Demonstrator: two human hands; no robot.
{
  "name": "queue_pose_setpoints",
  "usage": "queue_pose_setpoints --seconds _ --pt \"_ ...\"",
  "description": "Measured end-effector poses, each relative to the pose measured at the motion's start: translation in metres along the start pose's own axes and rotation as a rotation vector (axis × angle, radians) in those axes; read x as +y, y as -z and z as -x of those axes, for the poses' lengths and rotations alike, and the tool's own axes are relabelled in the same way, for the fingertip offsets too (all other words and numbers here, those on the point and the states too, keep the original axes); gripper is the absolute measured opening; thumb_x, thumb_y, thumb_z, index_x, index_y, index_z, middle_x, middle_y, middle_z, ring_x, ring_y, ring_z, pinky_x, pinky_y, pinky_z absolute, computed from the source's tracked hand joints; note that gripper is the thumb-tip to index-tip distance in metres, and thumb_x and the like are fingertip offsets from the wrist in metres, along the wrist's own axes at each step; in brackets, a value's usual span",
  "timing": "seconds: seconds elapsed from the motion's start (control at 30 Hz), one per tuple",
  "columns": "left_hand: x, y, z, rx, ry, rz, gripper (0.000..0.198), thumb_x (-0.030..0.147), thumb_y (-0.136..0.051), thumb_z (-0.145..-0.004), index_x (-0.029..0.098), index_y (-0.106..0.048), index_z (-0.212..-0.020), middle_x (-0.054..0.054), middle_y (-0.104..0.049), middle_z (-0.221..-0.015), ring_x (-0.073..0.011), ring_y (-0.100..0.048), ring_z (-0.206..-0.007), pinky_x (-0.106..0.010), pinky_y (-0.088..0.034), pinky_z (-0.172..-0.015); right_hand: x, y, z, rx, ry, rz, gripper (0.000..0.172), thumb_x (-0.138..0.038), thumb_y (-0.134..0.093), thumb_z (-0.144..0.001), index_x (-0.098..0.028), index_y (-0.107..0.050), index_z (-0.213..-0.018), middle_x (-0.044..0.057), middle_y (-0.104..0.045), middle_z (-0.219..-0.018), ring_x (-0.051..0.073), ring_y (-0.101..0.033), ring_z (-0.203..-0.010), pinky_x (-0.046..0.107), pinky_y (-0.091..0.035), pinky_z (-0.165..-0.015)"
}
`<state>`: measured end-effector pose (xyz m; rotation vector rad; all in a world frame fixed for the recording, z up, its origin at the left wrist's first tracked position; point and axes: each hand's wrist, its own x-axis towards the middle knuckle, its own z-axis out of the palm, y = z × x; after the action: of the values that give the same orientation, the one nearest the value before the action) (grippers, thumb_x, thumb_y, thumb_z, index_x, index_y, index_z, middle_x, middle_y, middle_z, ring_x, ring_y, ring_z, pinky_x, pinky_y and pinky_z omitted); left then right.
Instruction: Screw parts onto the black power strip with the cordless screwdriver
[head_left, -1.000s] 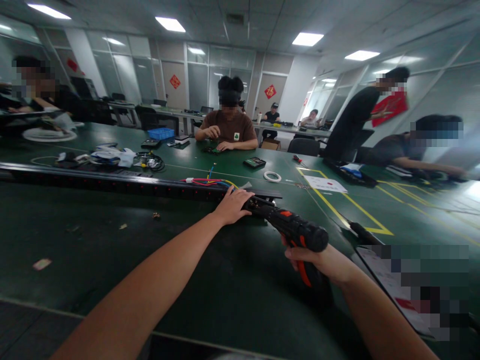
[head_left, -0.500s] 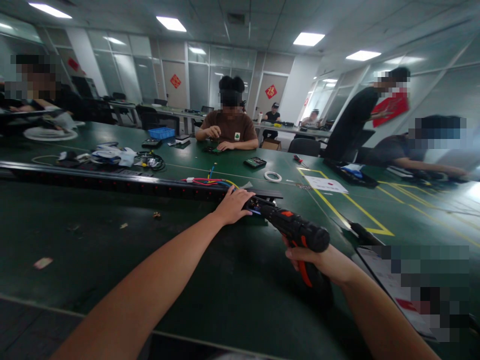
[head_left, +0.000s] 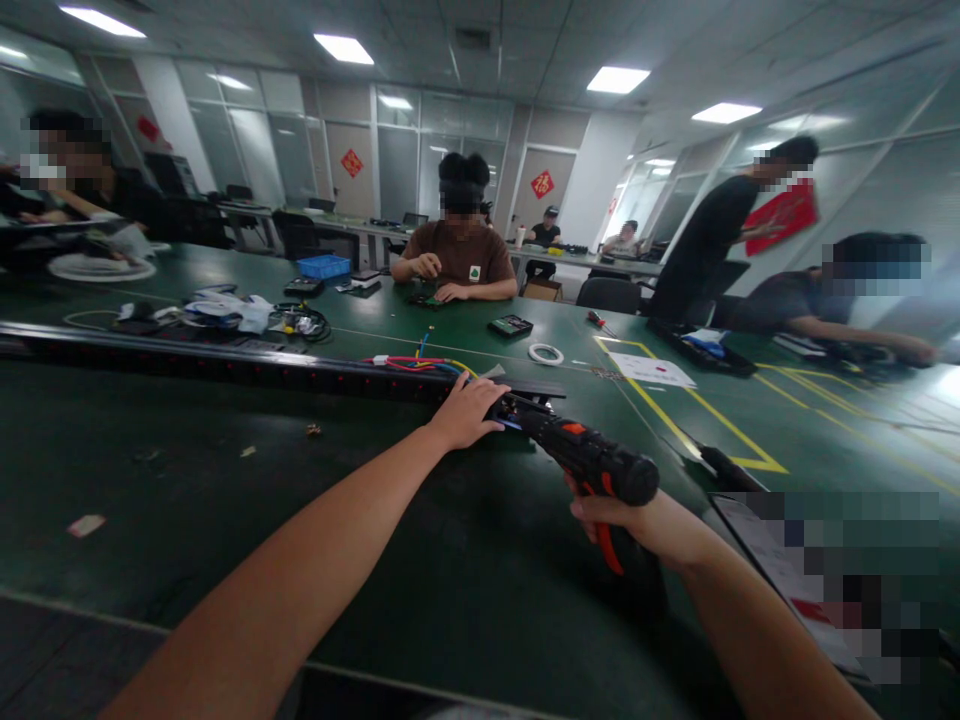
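Observation:
A long black metal housing (head_left: 285,371) with small red dots along its front lies across the table. My left hand (head_left: 466,412) grips it near its right end, thumb in front and fingers over the top. Red, blue and yellow wires (head_left: 416,362) come out behind that hand. In my right hand (head_left: 637,515) is a black and orange cordless drill (head_left: 585,450), held by its handle. The drill's nose points left into the housing's end, just right of my left thumb. Its tip and whatever it touches there are too dark to make out.
The green table (head_left: 420,560) carries a cable bundle (head_left: 225,312), a blue basket (head_left: 324,266), a white ring (head_left: 545,354) and a screwdriver (head_left: 598,319). A black-handled tool (head_left: 724,465) lies to the right. A person (head_left: 457,250) sits opposite; others work around the room.
Both my hands, the drill and the housing have stayed practically in place. At the left, a co-worker's raised hand and head have shifted slightly.

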<state>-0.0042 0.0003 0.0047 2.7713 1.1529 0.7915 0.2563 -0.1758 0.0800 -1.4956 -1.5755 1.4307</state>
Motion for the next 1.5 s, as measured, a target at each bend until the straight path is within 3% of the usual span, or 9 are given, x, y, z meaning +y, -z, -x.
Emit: queue_pose_setpoints --seconds 0.9,1.5 --pt "-0.0029 -0.0034 -0.0008 0.021 -0.018 0.000 0.065 0.040 -0.075 -0.100 0.023 -0.051 -0.158 -0.015 -0.060 -0.156 -0.0328 -0.048 -0.153 -0.064 -0.016 -0.134 -0.0042 -0.0023 0.0008 0.004 0.010 0.009 0.041 -0.042 -0.086 -0.066 -0.021 -0.063 -0.093 -0.003 -0.067 -0.064 0.018 -0.063 -0.060 0.033 -0.048 -0.061" --pt "-0.0013 -0.0025 -0.0014 0.014 -0.007 -0.011 0.069 0.038 -0.077 -0.098 0.021 -0.050 -0.159 -0.016 -0.059 -0.157 -0.0329 -0.047 -0.153 -0.063 -0.015 -0.134 -0.0048 -0.0028 0.0028 -0.007 0.025 -0.014 0.047 -0.038 -0.086 -0.069 -0.020 -0.068 -0.108 -0.003 -0.069 -0.071 0.019 -0.065 -0.063 0.035 -0.050 -0.063"
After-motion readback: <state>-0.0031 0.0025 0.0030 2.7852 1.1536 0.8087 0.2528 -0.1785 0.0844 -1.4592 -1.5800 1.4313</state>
